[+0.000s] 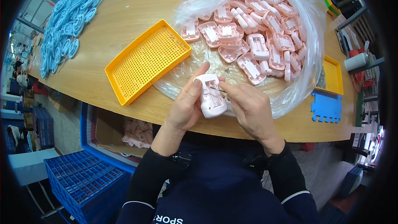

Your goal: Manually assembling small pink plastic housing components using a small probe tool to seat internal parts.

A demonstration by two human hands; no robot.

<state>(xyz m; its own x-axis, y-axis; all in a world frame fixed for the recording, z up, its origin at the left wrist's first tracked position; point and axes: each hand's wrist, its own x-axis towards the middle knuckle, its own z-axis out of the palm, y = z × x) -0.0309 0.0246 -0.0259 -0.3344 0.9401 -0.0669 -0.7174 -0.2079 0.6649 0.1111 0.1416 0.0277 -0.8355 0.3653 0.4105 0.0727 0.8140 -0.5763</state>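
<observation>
Fingers of my left hand (188,108) are wrapped around a white plastic shell (211,96), thumb laid up along its left edge, cavity side facing me, held just above the near edge of the wooden table (137,8). Right hand (248,110) pinches a thin metal piece (215,88) between thumb and forefinger, its tip resting at the upper part of the shell's recess; whether it is seated yet I cannot tell. Judging by the layout, this is early going: the yellow mesh tray (143,62) just left of my hands lies bare, while the heap of pink shells (253,29) on the open clear plastic bag (298,0) beyond looks large. Surface is a light wood bench, curved by the lens. Far left, a spread of pale blue parts (68,20). Far right, a second yellow tray (333,76) and, nearer me, a blue notched block (326,107). Under the table edge a cardboard box holds more pink pieces (137,132); blue crates (83,178) sit on the floor at lower left.
</observation>
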